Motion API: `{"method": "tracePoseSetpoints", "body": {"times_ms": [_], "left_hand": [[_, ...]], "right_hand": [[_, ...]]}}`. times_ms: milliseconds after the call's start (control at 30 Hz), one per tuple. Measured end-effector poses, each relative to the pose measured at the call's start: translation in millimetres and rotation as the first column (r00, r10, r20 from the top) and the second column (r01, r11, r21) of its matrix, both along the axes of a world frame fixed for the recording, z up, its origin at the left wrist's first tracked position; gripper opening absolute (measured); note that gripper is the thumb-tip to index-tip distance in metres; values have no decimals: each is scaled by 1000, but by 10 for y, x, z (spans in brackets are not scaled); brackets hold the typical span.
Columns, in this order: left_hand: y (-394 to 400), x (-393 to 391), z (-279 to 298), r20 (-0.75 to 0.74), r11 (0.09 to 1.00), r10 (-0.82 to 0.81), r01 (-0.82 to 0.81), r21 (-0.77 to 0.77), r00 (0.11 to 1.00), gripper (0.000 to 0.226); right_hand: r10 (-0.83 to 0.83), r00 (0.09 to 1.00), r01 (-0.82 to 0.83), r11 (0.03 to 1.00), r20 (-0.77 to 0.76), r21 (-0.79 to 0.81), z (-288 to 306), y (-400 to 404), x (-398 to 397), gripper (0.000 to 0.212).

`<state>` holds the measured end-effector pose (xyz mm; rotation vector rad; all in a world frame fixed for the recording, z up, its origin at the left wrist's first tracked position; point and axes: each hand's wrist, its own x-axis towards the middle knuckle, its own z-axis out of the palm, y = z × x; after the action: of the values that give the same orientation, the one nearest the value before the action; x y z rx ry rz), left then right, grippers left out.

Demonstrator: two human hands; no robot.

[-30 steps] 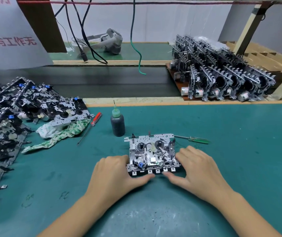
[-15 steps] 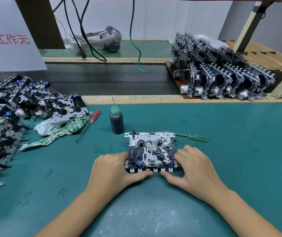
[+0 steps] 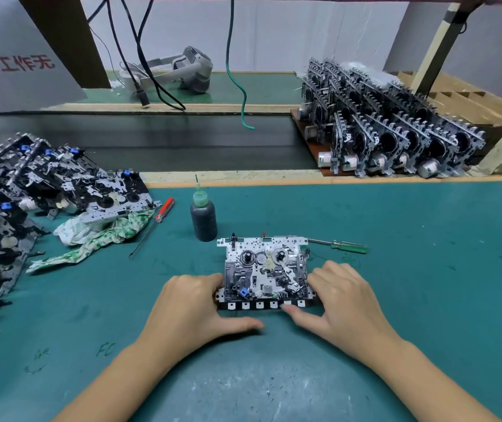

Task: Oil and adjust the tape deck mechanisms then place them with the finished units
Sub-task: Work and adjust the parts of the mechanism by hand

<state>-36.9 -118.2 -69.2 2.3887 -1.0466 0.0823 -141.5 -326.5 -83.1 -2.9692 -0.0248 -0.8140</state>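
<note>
Fingers of the left hand point(image 3: 195, 303) and right hand point(image 3: 345, 296) curl against the two ends of the tape deck mechanism point(image 3: 265, 274), thumbs along its near edge, holding it flat on the green counter point(image 3: 411, 300). Just behind stand an oil bottle point(image 3: 203, 219) and a green-handled screwdriver point(image 3: 339, 246); finished units point(image 3: 396, 132) line up far right.

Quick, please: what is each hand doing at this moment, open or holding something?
Left hand: holds the left end of the tape deck mechanism, fingers curled round it.
Right hand: holds its right end, thumb at the front edge.
</note>
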Motion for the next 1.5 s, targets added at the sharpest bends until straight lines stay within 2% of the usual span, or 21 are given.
{"method": "tracePoseSetpoints", "body": {"times_ms": [167,233,300,467,633,733,900,1033,1133,1233,1333,1400,1500], "left_hand": [[18,-23,-25,128,979,-202,205,-14,971,50],[27,12,3,161,972,-225,234,-36,961,44],[20,28,14,165,976,-197,209,-58,967,48],[15,22,-42,166,984,-156,167,-59,974,52],[-9,5,-50,184,993,-84,98,-70,979,48],[-32,23,-73,136,996,-28,39,-80,990,50],[26,118,-62,10,988,-137,137,-76,991,45],[3,72,-58,121,995,-85,92,-50,989,48],[-28,47,-48,147,996,-43,54,-74,988,48],[-12,45,-48,127,993,-89,99,-68,988,46],[25,15,-17,104,991,-126,129,-24,987,56],[9,-37,-4,138,997,-76,78,-5,988,59],[-74,-116,-23,159,997,81,-79,-18,984,55]], "right_hand": [[-98,995,98,995,-14,28,7,3,-18,60],[-146,989,146,989,-6,14,-8,40,-2,65],[-145,989,145,989,-1,17,6,40,17,64],[34,998,-37,998,-46,-52,55,-95,-6,48],[24,1000,-24,997,2,-68,43,-80,10,46],[16,1000,-16,999,15,-30,47,-64,16,46],[-8,1000,8,1000,28,5,30,-32,12,43],[40,999,-40,999,-22,9,16,-78,7,49],[86,994,-83,996,-71,34,11,-117,-17,54],[76,995,-77,997,-66,-9,-3,-129,-14,48],[61,998,-63,997,-33,-41,3,-142,10,43],[61,998,-63,997,-34,-42,8,-130,13,44],[77,996,-78,997,-50,-25,21,-111,-2,47]]}}
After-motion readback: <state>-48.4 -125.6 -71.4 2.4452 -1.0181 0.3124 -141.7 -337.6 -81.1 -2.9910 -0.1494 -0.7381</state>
